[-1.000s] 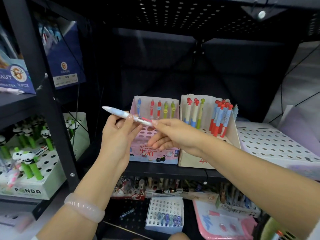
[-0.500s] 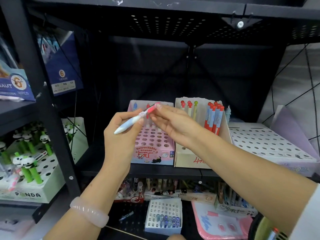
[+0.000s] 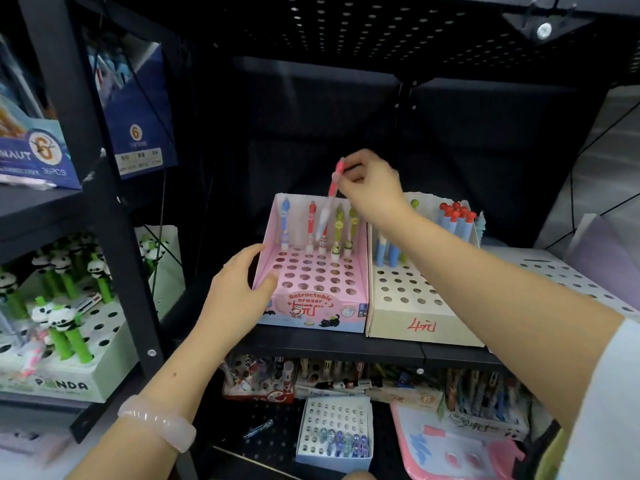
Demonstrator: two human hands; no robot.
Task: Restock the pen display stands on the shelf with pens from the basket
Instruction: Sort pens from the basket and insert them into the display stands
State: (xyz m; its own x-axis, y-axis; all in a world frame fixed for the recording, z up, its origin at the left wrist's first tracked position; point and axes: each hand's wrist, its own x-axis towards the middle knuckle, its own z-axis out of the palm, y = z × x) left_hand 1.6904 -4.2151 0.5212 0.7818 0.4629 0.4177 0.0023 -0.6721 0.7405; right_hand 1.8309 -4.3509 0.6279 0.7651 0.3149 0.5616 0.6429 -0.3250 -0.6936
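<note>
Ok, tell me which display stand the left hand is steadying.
The pink stand marked "Retractable eraser": the left hand rests on its left wall. The beige stand beside it goes untouched.

Right hand (image 3: 370, 181) raised, fingers pinched; left hand (image 3: 239, 289) extended, relaxed.

1. I see two hands of mine: my left hand (image 3: 239, 292) and my right hand (image 3: 372, 183).
2. One pen (image 3: 329, 202) is in my right hand.
3. Four pens stand in the pink display stand (image 3: 313, 306).
4. Two display stands sit side by side, pink and cream (image 3: 415, 313).
</note>
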